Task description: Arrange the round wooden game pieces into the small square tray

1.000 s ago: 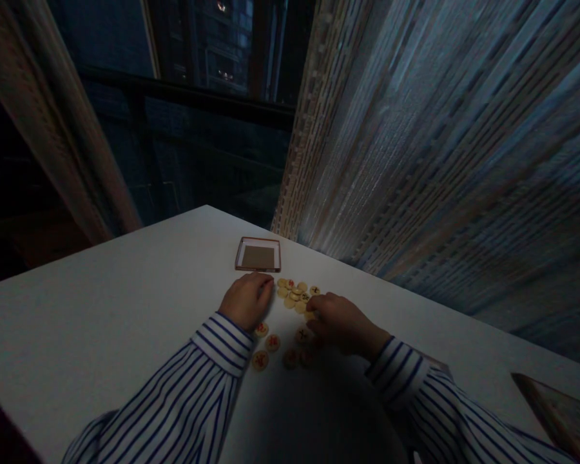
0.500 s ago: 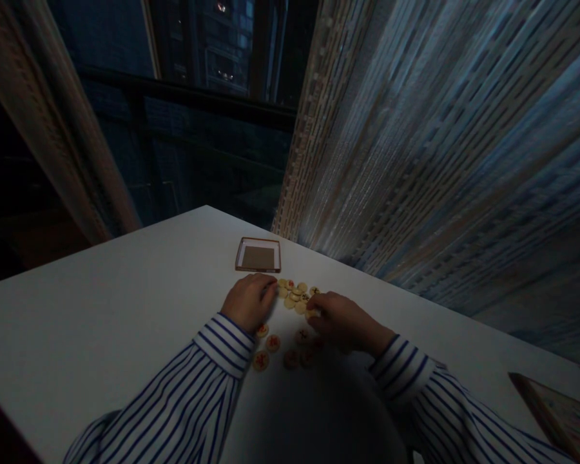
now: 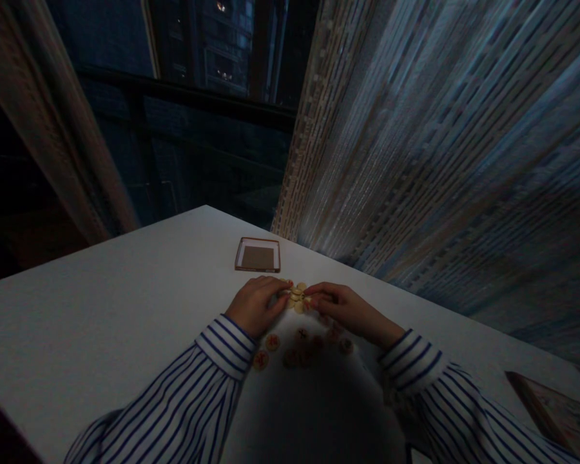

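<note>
A small pile of pale round pieces (image 3: 297,295) lies on the white table between my hands. My left hand (image 3: 257,305) touches the pile's left side, its thumb and fingers apart. On the right side my right hand (image 3: 345,308) rests its fingertips against the pieces, fingers spread, and part of the pile is hidden under both hands. Nearer to me lie several round pieces with red marks (image 3: 272,341), one with a dark mark (image 3: 301,334), and another dark-marked piece (image 3: 347,346) below my right wrist; some of these are in shadow.
Behind the pile, an open shallow box (image 3: 258,256) with a brown inside stands on the white table (image 3: 140,290). A flat framed object (image 3: 555,412) lies at the right. Beyond the table's back edge hang curtains (image 3: 391,142).
Both hands have closed in on the pile from either side. My left hand has moved slightly right, and my right hand's fingers have spread. A dark-marked piece now shows below my right wrist.
</note>
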`<state>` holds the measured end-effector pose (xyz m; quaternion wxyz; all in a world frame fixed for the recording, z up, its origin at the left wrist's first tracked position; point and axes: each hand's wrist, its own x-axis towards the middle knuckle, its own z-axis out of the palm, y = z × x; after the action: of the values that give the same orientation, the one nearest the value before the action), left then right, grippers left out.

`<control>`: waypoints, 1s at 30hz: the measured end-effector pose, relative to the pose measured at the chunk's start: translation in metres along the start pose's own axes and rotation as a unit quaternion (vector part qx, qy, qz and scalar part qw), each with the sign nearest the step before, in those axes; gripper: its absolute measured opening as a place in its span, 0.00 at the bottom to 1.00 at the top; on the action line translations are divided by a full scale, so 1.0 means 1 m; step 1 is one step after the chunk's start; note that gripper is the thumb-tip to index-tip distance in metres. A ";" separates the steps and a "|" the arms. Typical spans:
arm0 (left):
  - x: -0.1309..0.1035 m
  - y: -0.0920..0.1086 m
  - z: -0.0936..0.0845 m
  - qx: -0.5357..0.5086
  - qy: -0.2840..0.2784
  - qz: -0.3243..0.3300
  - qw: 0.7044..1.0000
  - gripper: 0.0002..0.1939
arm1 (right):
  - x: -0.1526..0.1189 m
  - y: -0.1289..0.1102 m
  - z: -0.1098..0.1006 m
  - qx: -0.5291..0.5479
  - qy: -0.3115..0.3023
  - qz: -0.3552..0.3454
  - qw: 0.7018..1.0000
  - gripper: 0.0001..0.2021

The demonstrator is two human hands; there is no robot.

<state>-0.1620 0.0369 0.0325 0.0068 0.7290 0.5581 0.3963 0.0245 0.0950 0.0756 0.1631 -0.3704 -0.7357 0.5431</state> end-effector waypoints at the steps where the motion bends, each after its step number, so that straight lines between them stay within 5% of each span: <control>1: 0.000 0.001 0.000 -0.003 -0.001 0.003 1.000 0.09 | 0.000 0.000 0.000 -0.002 -0.001 -0.007 1.000 0.19; 13: 0.000 0.013 -0.002 -0.021 -0.010 0.025 0.999 0.12 | -0.002 -0.009 0.008 0.051 0.054 -0.010 0.997 0.16; 30: -0.001 0.013 0.000 -0.034 -0.042 0.028 0.998 0.08 | 0.001 -0.005 0.013 0.084 0.043 0.003 0.996 0.14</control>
<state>-0.1516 0.0309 0.0382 0.0436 0.7593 0.5234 0.3843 0.0133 0.0862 0.0754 0.2230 -0.3806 -0.6788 0.5870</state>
